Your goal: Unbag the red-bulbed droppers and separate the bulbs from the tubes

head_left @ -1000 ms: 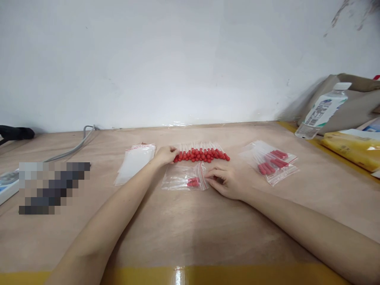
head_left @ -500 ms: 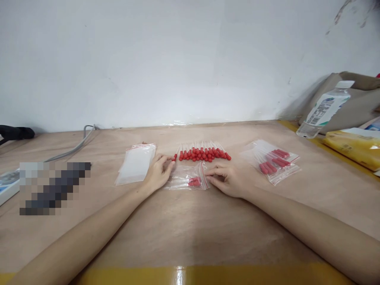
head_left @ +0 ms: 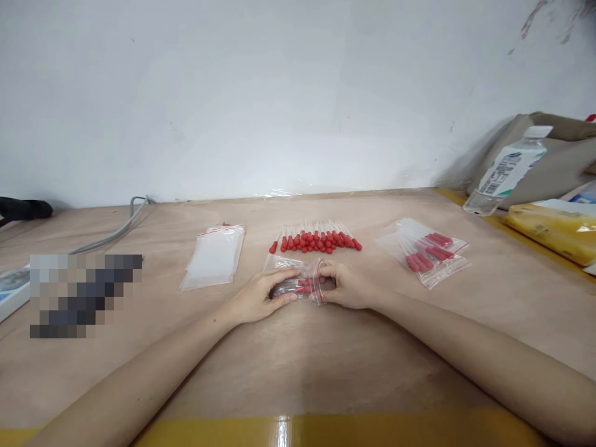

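Note:
A clear zip-lock bag [head_left: 285,263] with red-bulbed droppers [head_left: 305,285] in it lies between my hands. My left hand [head_left: 261,295] grips its left part, the thumb on the near side and the fingers on the far side. At the red-lined mouth of the bag, my right hand [head_left: 347,285] is closed on the plastic with bent fingers; its fingertips are partly hidden. Just beyond the bag lies a row of loose droppers [head_left: 319,239], red bulbs toward me and clear stems pointing away.
A stack of flat zip-lock bags [head_left: 214,257] lies on the left. Filled bags of droppers [head_left: 431,254] overlap on the right. Farther right are a plastic bottle [head_left: 507,171] and a yellow packet [head_left: 554,233]. A grey cable [head_left: 114,236] runs along the left side.
My left hand has left the leftmost loose dropper and moved right and nearer onto the bag. My right hand has shifted slightly left, its fingers now around the bag's mouth.

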Available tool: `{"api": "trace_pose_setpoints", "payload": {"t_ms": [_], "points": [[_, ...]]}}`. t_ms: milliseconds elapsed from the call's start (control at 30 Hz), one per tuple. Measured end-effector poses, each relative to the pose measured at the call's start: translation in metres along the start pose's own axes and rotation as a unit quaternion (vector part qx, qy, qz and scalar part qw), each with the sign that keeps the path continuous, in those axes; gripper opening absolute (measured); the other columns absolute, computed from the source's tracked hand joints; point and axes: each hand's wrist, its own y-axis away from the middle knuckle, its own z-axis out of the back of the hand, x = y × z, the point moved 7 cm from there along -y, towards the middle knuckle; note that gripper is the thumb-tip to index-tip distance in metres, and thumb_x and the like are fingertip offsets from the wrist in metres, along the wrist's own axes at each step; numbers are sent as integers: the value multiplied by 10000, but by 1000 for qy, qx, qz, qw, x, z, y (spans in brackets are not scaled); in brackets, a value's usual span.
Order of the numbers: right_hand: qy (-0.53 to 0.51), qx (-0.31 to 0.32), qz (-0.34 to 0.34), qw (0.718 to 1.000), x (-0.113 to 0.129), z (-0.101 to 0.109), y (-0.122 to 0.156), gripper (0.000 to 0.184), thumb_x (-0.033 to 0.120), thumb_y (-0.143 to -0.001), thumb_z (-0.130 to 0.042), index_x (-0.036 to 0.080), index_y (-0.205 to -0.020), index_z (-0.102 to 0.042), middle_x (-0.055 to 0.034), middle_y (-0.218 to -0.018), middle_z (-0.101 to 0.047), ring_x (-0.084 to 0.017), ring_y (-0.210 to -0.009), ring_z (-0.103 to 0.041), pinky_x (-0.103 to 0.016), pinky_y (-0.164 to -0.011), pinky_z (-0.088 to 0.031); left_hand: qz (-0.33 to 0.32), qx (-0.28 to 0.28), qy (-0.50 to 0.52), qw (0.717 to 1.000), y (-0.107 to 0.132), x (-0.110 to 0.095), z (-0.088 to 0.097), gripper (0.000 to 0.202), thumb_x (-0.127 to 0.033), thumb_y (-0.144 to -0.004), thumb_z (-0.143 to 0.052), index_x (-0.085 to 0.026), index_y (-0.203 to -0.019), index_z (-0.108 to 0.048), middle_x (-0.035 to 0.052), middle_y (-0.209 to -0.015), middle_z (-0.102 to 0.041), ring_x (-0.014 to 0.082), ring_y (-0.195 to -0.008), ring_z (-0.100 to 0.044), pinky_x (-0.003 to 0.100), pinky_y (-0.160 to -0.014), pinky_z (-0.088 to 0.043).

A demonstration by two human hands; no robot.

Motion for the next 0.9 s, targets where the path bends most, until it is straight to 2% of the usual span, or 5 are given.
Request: {"api": "trace_pose_setpoints", "payload": {"t_ms": [100,333,467,667,900], "points": [[-31,-4,-21,999,0,-3,1,127,234,-701,-654,174,-796,-593,-4,-793,-568,-114,-703,-519,-230,-617,-428,2,-2,-1,1000,0,1,-2,454,-387,-824,-510,-248,-1253,-461,37,-1261,-522,191,-1146,-493,339,-980,-378],[-78,-23,-41,996,8,6,4,81,138,-757,-540,196,-811,-527,26,-679,-541,-83,-561,-482,-200,-506,-406,8,-4,6,1000,0,-1,-2,458,-401,-824,-506,-241,-1251,-462,43,-1261,-521,194,-1151,-487,346,-988,-368],[-119,-37,-65,990,3,13,5,68,188,-777,-536,194,-844,-529,2,-704,-572,-98,-595,-530,-223,-538,-452,24,-14,20,999,-1,-1,0,443,-393,-818,-515,-249,-1236,-480,41,-1243,-537,203,-1122,-508,355,-970,-387],[-329,-6,-144,933,-28,14,12,209,293,-736,-612,186,-860,-482,4,-771,-587,-95,-654,-576,-240,-597,-489,10,-21,2,1000,1,-1,-1,453,-385,-829,-505,-251,-1258,-456,44,-1265,-516,199,-1142,-491,349,-974,-385],[-326,14,-174,929,-37,47,15,265,296,-681,-673,164,-872,-545,-23,-781,-637,-98,-623,-590,-266,-606,-495,-37,-2,-43,998,2,-7,-2,405,-334,-876,-438,-281,-1278,-433,50,-1312,-465,199,-1208,-427,376,-1003,-357]]}}
